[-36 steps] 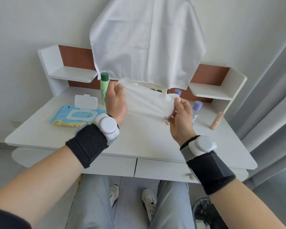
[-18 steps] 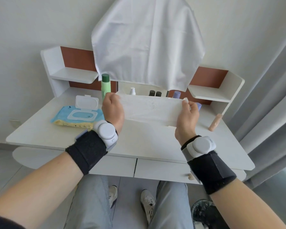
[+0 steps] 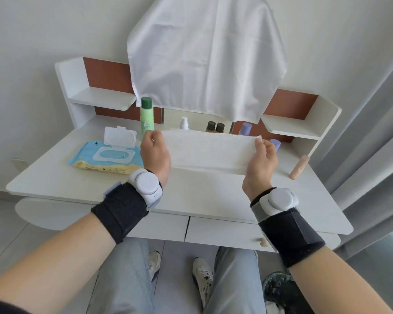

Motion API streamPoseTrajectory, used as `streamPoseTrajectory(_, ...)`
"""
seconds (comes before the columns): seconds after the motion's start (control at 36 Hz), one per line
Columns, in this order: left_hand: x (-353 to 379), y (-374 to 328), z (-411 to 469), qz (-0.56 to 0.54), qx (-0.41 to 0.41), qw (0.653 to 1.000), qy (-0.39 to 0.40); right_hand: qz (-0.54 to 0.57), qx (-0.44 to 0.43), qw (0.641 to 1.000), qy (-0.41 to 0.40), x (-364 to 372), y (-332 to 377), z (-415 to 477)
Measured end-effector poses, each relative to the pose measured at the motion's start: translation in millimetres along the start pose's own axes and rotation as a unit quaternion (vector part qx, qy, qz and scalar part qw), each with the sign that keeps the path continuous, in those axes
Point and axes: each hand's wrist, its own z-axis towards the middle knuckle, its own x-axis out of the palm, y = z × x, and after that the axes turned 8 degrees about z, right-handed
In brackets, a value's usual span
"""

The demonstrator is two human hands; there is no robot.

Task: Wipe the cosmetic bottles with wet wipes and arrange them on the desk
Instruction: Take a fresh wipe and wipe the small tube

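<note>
A white wet wipe (image 3: 209, 150) is stretched flat above the desk (image 3: 213, 196). My left hand (image 3: 156, 155) pinches its left edge and my right hand (image 3: 261, 162) pinches its right edge. Behind the wipe stand a tall green bottle (image 3: 147, 117), a small white pump bottle (image 3: 184, 123), two dark-capped brown bottles (image 3: 215, 127) and a lilac bottle (image 3: 245, 129). Another lilac cap (image 3: 275, 145) shows beside my right hand. A beige tube (image 3: 299, 167) lies at the right. The wipe hides the lower parts of the middle bottles.
The blue wet-wipe pack (image 3: 107, 158) lies at the left with its lid flipped up. A white cloth (image 3: 204, 57) hangs over the back of the desk between two side shelves (image 3: 102, 102). Grey curtains (image 3: 372, 143) hang at the right. A dark bin (image 3: 279, 291) sits on the floor.
The wipe went from bunched between my hands to spread wide and flat. My hands moved apart, the right one travelling rightward.
</note>
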Motion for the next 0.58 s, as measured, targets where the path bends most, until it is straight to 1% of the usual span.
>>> streamPoseTrajectory(0.11, 1.3, 2.9, 1.3, -0.005, -0.032, 0.999, -0.038, 0.036, 0.007, 0.999, -0.029, -0.3, -2.9, 1.0)
streamPoseTrajectory(0.22, 1.9, 6.3, 0.9, -0.013, -0.036, 0.998, -0.049, 0.045, 0.006, 0.998, -0.048, 1.5, -4.9, 1.2)
streamPoseTrajectory(0.31, 2.1, 5.4, -1.8, -0.009, -0.026, 0.999, -0.026, 0.035, 0.022, 0.998, -0.046, 3.0, -7.4, 3.1)
streamPoseTrajectory(0.42, 1.8, 6.7, -1.9, 0.020, -0.003, 1.000, 0.023, -0.019, 0.047, 0.999, -0.019, 3.4, -7.8, 5.5)
streamPoseTrajectory(0.5, 2.3, 7.1, -2.2, 0.039, -0.003, 0.998, 0.041, -0.046, 0.063, 0.997, 0.002, 3.0, -7.3, 6.2)
streamPoseTrajectory(0.58, 2.5, 6.0, -4.7, 0.045, 0.005, 0.997, 0.065, -0.080, 0.055, 0.995, 0.024, 6.0, -6.5, 4.0)
